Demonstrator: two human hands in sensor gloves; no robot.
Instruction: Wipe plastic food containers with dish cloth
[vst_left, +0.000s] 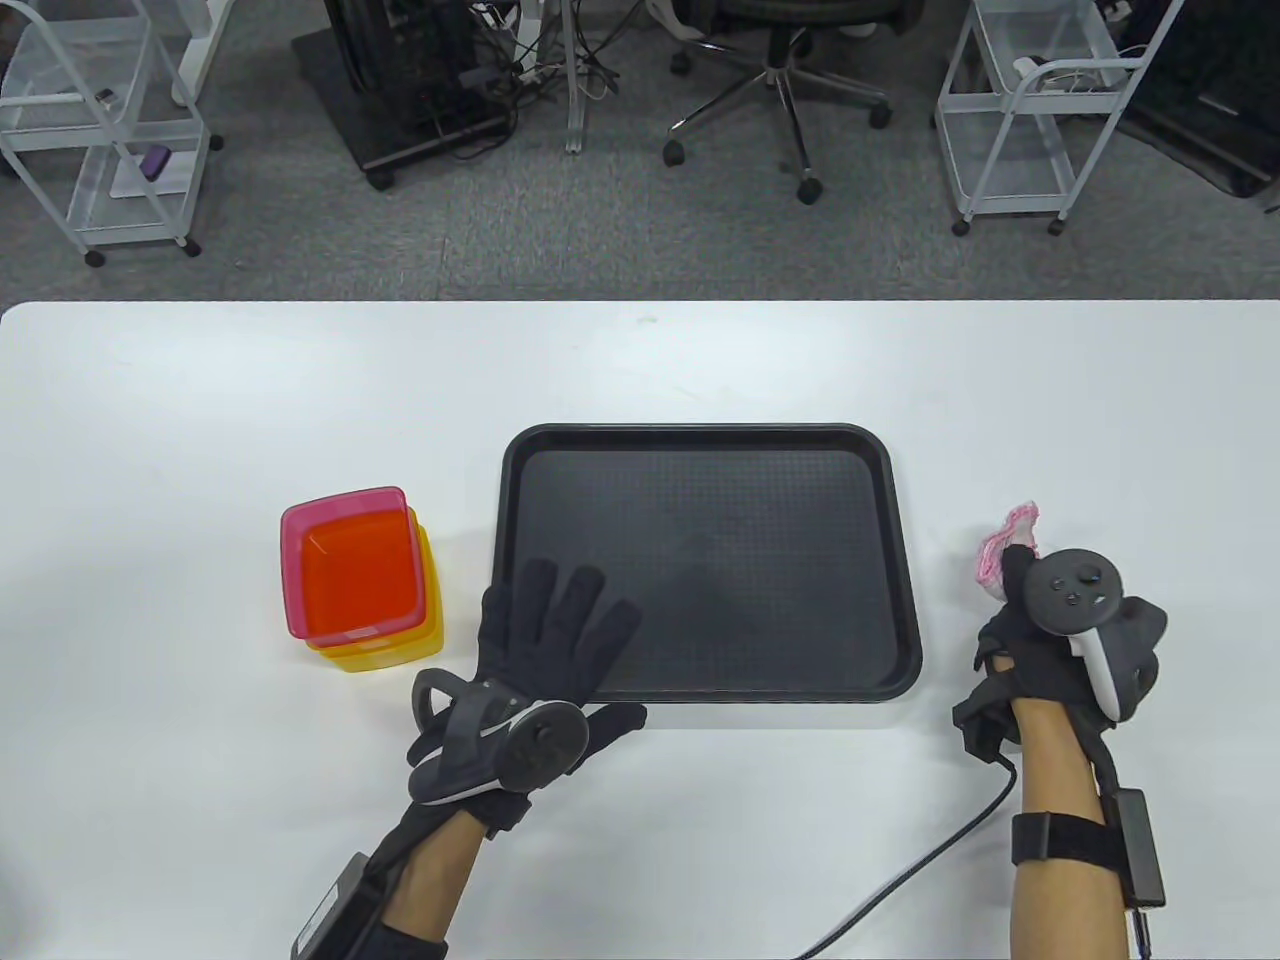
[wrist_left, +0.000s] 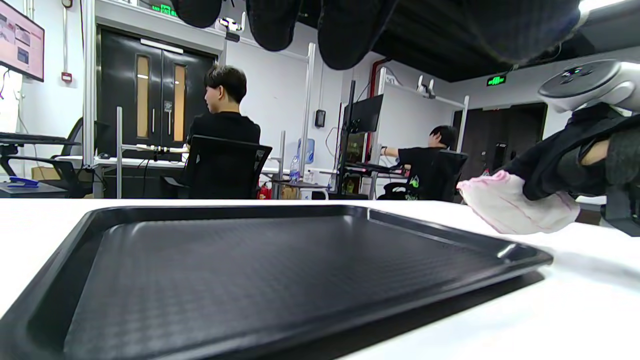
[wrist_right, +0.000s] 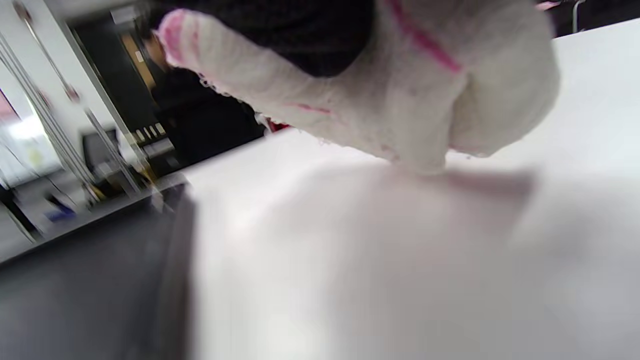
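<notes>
My right hand (vst_left: 1040, 640) grips the bunched white-and-pink dish cloth (vst_left: 1008, 545), ready to wipe. My left hand (vst_left: 540, 660), fingers spread wide, hovers near the nested pink, orange and yellow plastic food containers (vst_left: 360, 575) to fetch 1.

Overhead table view; low wrist views sharing tray (vst_left: 700, 560).

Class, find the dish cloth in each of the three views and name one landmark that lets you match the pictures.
Table view: dish cloth right of the black tray, held by the right hand.
Left wrist view: far right, beyond the tray's rim.
Right wrist view: top centre, above the table.
Shared landmark: the tray.
</notes>
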